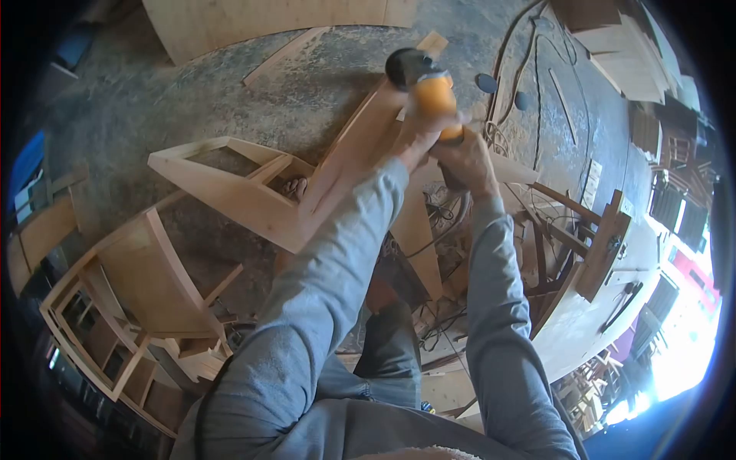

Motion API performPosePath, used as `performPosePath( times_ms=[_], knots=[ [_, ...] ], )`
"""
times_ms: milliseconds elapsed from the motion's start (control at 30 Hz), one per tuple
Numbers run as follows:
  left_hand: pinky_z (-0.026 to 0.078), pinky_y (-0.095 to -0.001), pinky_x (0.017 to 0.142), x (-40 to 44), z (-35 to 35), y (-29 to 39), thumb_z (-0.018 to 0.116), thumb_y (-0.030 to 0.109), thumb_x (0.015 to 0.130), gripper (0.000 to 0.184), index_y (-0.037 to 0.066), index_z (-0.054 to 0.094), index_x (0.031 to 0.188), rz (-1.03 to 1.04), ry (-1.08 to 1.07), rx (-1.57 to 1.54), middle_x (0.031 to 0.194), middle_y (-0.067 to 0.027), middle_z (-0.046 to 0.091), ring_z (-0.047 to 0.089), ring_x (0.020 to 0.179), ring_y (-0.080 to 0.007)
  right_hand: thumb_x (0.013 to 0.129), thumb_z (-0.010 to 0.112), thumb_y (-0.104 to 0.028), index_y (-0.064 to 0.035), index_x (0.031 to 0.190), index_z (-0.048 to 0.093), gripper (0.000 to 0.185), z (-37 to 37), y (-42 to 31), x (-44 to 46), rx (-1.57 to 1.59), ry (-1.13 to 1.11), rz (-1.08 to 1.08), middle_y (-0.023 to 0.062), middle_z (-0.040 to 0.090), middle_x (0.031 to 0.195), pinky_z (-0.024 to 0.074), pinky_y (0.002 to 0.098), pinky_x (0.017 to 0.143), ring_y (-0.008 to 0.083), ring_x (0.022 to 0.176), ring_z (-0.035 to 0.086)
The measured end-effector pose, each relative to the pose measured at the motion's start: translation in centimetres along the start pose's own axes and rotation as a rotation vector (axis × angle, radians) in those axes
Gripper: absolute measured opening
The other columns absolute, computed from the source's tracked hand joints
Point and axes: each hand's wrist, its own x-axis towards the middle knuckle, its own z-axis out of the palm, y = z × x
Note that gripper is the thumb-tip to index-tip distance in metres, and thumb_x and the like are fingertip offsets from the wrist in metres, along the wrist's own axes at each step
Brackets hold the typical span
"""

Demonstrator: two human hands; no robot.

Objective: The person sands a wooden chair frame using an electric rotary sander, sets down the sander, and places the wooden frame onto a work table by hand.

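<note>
Sleeves (322, 284), grey, one pair: nearest the camera, reaching forward from the lap to the hands.

Chair frame (166, 270), pale wood: far left, tilted, its slats open.

Wooden frame (224, 198), angular: left of the sleeves, low over the floor (253, 96), an open gap within it. Toes (294, 188) of a bare foot show in that gap.

Board (358, 150), long, pale: meets the wooden frame at its near end; long axis runs forward and slightly right, its far end close to the tool.

Left hand (418, 139): closed about the tool's orange body, the nearer of the two to the board and to the tool's head. Some fingers are hidden.

Power tool (434, 98), orange and black, blurred: held in both hands beside the far end of the board. Long axis slants from a dark round head (402, 69), forward and left of the hands, back to a grip at the right. Contact between head and wood cannot be told.

Right hand (469, 159): wrapped about the rear of the tool, behind the left hand; exact finger closure partly hidden.

Discs (486, 83), two, dark: on the floor, right of the tool, apart from it.

Cables (504, 57): loose, looping beside the discs.

Bench (594, 318), pale-topped: right of the right sleeve, a wooden block (606, 245) at its edge.
</note>
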Motion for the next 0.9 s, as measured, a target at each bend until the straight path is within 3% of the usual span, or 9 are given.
performPosePath(
  times_ms=[67, 100, 167, 400, 500, 533, 633, 833, 900],
  knots=[
    [0.059, -0.036, 0.073, 3.5, 1.0, 0.3, 0.093, 0.029, 0.07, 0.051, 0.003, 0.072, 0.108, -0.049, -0.087, 0.035, 0.098, -0.0076, 0.073, 0.071, 0.082, -0.0201, 0.077, 0.084, -0.027, 0.0028, 0.101, 0.077, 0.039, -1.4, 0.0, 2.0, 0.03, 0.028, 0.014, 0.0115, 0.078, 0.084, 0.0583, 0.0355, 0.071, 0.0181, 0.078, 0.075],
    [0.058, -0.0364, 0.071, 6.3, 1.3, -0.9, 0.093, 0.028, 0.07, 0.048, 0.003, 0.074, 0.106, 0.029, -0.103, 0.014, 0.096, -0.008, 0.074, 0.071, 0.08, -0.0199, 0.077, 0.084, -0.027, 0.0028, 0.101, 0.077, 0.039, -1.9, 0.1, 3.1, 0.055, 0.039, 0.011, 0.0109, 0.078, 0.083, 0.0579, 0.0348, 0.07, 0.0173, 0.077, 0.075],
    [0.058, -0.036, 0.069, 5.9, 2.6, 3.5, 0.094, 0.029, 0.069, 0.052, 0.003, 0.073, 0.109, -0.086, -0.097, 0.21, 0.096, -0.0084, 0.074, 0.072, 0.08, -0.0208, 0.077, 0.084, -0.027, 0.0025, 0.1, 0.077, 0.038, -2.5, 0.3, 5.2, 0.091, 0.067, -0.004, 0.0098, 0.077, 0.083, 0.0574, 0.034, 0.068, 0.0165, 0.075, 0.074],
    [0.058, -0.0362, 0.077, 6.2, 2.5, 1.5, 0.095, 0.031, 0.07, 0.058, 0.006, 0.066, 0.113, -0.057, -0.195, 0.049, 0.104, -0.0099, 0.072, 0.071, 0.087, -0.0215, 0.076, 0.084, -0.028, 0.0034, 0.099, 0.075, 0.04, -2.3, 0.6, 4.3, 0.034, 0.062, -0.025, 0.0086, 0.076, 0.081, 0.0573, 0.0332, 0.069, 0.017, 0.073, 0.073],
    [0.058, -0.0345, 0.079, 1.1, -1.3, -1.1, 0.094, 0.032, 0.071, 0.056, 0.006, 0.067, 0.112, -0.077, -0.084, -0.014, 0.104, -0.0087, 0.072, 0.071, 0.089, -0.0208, 0.077, 0.085, -0.03, 0.0034, 0.1, 0.075, 0.042, 0.6, -1.7, -0.8, -0.039, -0.043, 0.086, 0.0085, 0.075, 0.08, 0.0575, 0.0341, 0.07, 0.0182, 0.073, 0.072],
    [0.058, -0.0325, 0.081, -1.9, -2.9, -0.9, 0.095, 0.032, 0.073, 0.054, 0.006, 0.068, 0.112, -0.116, -0.048, 0.062, 0.105, -0.0073, 0.071, 0.07, 0.092, -0.0186, 0.077, 0.087, -0.031, 0.0043, 0.102, 0.075, 0.045, 2.3, -1.0, -2.6, 0.075, -0.056, 0.002, 0.0115, 0.077, 0.083, 0.0584, 0.0372, 0.071, 0.021, 0.076, 0.075],
    [0.059, -0.034, 0.083, -7.2, -6.1, -4.6, 0.097, 0.025, 0.069, 0.057, 0.001, 0.069, 0.112, 0.057, 0.099, 0.024, 0.101, -0.0086, 0.073, 0.072, 0.087, -0.0198, 0.075, 0.089, -0.03, 0.0028, 0.106, 0.074, 0.047, 6.2, 1.8, -7.1, 0.026, -0.117, -0.07, 0.0171, 0.078, 0.087, 0.0595, 0.0388, 0.073, 0.0227, 0.082, 0.077],
    [0.059, -0.0329, 0.084, -18.5, -12.3, -8.6, 0.096, 0.019, 0.076, 0.053, 0.002, 0.066, 0.117, -0.111, 0.21, -0.173, 0.105, -0.0054, 0.071, 0.07, 0.094, -0.0158, 0.074, 0.087, -0.03, -0.0028, 0.121, 0.07, 0.057, 12.3, 0.2, -16.2, -0.103, -0.17, -0.019, 0.0253, 0.077, 0.093, 0.062, 0.0449, 0.079, 0.0372, 0.09, 0.079],
    [0.059, -0.0332, 0.087, -21.6, -13.5, -11.1, 0.092, 0.012, 0.08, 0.045, 0.003, 0.068, 0.117, -0.019, 0.248, -0.288, 0.107, -0.0062, 0.073, 0.072, 0.095, -0.0168, 0.075, 0.085, -0.03, -0.0035, 0.127, 0.066, 0.062, 13.8, 0.7, -18.6, -0.141, -0.183, -0.085, 0.0255, 0.077, 0.093, 0.0619, 0.0487, 0.079, 0.0415, 0.091, 0.077]
  ],
)
